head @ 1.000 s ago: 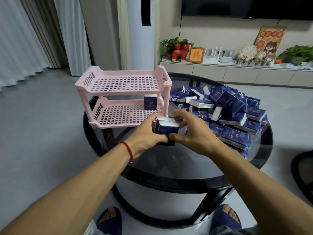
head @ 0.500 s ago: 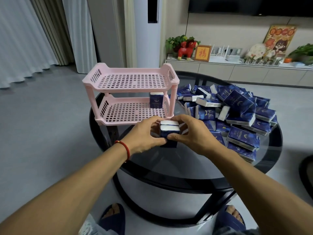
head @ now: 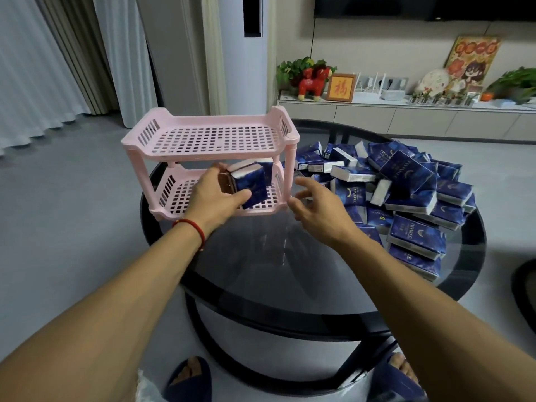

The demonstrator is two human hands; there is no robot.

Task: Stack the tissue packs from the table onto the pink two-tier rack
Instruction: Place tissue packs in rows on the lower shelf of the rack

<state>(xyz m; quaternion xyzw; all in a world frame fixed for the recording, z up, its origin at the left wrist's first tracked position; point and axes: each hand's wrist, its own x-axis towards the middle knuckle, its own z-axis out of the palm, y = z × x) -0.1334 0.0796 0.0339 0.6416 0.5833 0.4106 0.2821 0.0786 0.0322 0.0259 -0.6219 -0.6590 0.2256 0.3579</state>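
Left hand (head: 213,198) grip pinches two tissue packs (head: 250,183) (held upright, side by side), now inside the lower tier of the pink rack (head: 214,137), no longer before it. Right hand (head: 317,208), fingers spread, has released them and hovers right of the rack, over the counter (head: 290,274), beside the pile of packs (head: 406,184).

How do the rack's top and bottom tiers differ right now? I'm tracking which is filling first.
The top tier holds no tissue packs; the bottom tier has a pack at its back right corner. The left hand holds more packs over the bottom tier; nothing reaches the top tier. The right hand is open beside the rack. Both tiers are pink and slotted.
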